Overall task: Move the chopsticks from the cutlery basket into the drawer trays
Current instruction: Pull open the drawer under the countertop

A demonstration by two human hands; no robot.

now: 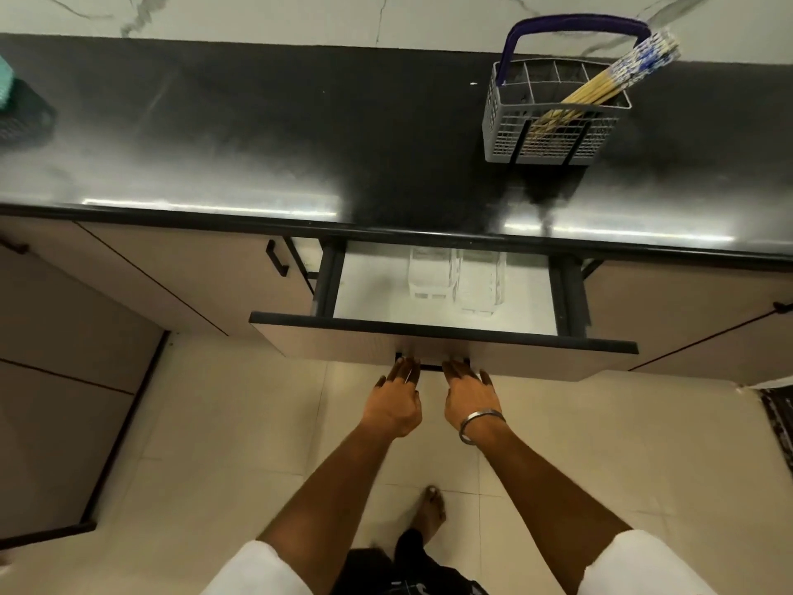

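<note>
Down low, the left hand (394, 399) and the right hand (467, 397) reach under the front of the open drawer (442, 341), fingers straight and close together, tips hidden at its handle. Two clear trays (455, 279) sit side by side inside. Chopsticks (609, 85) lean in the grey cutlery basket (553, 135) on the black counter (257, 135).

Yellow chopsticks (618, 81) with blue-patterned tops are leaning rightward out of a grey wire cutlery basket (553, 135), blue-handled, standing far right on the worktop. Two clear trays (457, 279) are lying side by side in the open drawer (442, 339).
</note>
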